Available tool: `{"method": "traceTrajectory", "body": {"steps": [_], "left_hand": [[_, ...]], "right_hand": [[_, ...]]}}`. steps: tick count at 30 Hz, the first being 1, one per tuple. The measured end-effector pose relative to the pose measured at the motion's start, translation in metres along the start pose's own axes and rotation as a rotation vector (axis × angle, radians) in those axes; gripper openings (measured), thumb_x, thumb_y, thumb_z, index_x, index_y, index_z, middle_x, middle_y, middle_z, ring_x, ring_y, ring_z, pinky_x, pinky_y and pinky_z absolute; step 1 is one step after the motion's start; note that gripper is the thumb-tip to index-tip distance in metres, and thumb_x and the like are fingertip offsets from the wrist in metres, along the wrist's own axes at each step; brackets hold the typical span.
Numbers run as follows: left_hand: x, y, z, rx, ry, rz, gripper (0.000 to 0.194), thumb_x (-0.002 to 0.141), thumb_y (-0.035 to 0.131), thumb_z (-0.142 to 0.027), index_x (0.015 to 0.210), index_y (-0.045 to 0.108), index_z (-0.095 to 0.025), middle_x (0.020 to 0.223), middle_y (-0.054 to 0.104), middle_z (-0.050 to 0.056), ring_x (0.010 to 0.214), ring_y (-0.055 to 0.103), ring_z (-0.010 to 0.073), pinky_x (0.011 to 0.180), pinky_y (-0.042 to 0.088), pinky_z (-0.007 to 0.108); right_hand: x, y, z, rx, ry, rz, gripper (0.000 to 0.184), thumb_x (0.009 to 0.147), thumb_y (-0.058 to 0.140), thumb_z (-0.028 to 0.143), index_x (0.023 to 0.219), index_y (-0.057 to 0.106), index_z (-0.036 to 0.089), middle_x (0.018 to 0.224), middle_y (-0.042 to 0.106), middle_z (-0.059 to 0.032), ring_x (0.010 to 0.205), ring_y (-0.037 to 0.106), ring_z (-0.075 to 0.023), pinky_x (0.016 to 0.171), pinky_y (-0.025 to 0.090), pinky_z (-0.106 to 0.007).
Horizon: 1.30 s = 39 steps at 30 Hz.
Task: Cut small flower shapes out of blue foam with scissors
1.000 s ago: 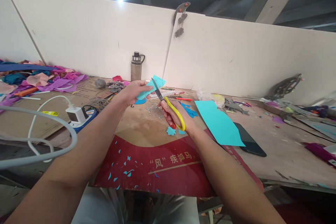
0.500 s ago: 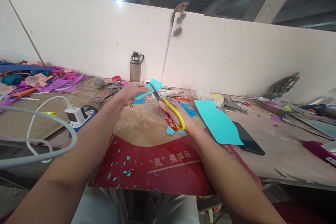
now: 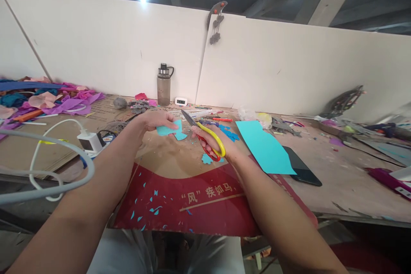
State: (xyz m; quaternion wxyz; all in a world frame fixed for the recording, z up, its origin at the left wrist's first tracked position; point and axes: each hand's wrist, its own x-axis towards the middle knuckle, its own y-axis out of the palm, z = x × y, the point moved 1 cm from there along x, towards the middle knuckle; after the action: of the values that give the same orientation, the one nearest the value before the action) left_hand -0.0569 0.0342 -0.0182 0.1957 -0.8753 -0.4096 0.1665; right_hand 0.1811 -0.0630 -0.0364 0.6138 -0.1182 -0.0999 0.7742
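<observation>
My left hand [image 3: 159, 120] pinches a small turquoise piece of paper [image 3: 167, 129], part of which hangs down to the right. My right hand [image 3: 207, 137] is wrapped around the handles of a pair of scissors [image 3: 219, 142], one handle yellow and one red. Their blades point up and left, just right of the paper and apart from it. Below the scissors lies a turquoise flower-shaped cutout [image 3: 206, 159]. Darker blue cutouts [image 3: 228, 133] lie beyond my right wrist. A large turquoise sheet [image 3: 265, 147] with a cut edge rests to the right, partly over a black phone [image 3: 302, 167].
A red and tan board [image 3: 212, 218] strewn with turquoise scraps covers the near edge. At the back stand a bottle [image 3: 164, 87] and a small white digital clock [image 3: 180, 101]. A white charger [image 3: 91, 141] with cables sits left, before a heap of coloured scraps [image 3: 48, 98].
The paper in my left hand has turned and come lower and left, away from the scissor blades. The clock behind is now uncovered. My right hand has barely moved.
</observation>
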Motion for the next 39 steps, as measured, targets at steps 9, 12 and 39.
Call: {"method": "traceTrajectory", "body": {"steps": [9, 12, 39], "left_hand": [[0.006, 0.022, -0.010, 0.223, -0.051, 0.186, 0.015, 0.066, 0.092, -0.034, 0.074, 0.085, -0.022, 0.074, 0.080, 0.009, 0.066, 0.070, 0.0218, 0.062, 0.047, 0.030], [0.013, 0.016, -0.004, 0.282, 0.056, -0.172, 0.010, 0.069, 0.088, -0.028, 0.069, 0.080, -0.022, 0.067, 0.074, 0.003, 0.063, 0.062, 0.0173, 0.062, 0.043, 0.027], [0.019, 0.046, -0.013, -0.301, 0.212, -0.345, 0.012, 0.073, 0.083, -0.021, 0.076, 0.072, -0.016, 0.069, 0.074, 0.004, 0.058, 0.064, 0.0132, 0.060, 0.051, 0.026]], "right_hand": [[0.018, -0.008, -0.012, 0.143, -0.055, -0.171, 0.038, 0.102, 0.068, 0.056, 0.089, 0.061, 0.021, 0.054, 0.051, 0.0061, 0.036, 0.041, -0.0086, 0.031, 0.034, -0.021], [0.019, -0.008, -0.014, 0.159, -0.089, -0.192, 0.041, 0.099, 0.071, 0.060, 0.087, 0.060, 0.022, 0.055, 0.051, 0.0058, 0.036, 0.042, -0.0092, 0.031, 0.035, -0.022], [0.050, -0.009, -0.032, 0.396, -0.504, -0.318, 0.051, 0.073, 0.069, 0.030, 0.119, 0.047, 0.030, 0.093, 0.067, 0.0026, 0.070, 0.062, -0.0144, 0.055, 0.047, -0.024]]}}
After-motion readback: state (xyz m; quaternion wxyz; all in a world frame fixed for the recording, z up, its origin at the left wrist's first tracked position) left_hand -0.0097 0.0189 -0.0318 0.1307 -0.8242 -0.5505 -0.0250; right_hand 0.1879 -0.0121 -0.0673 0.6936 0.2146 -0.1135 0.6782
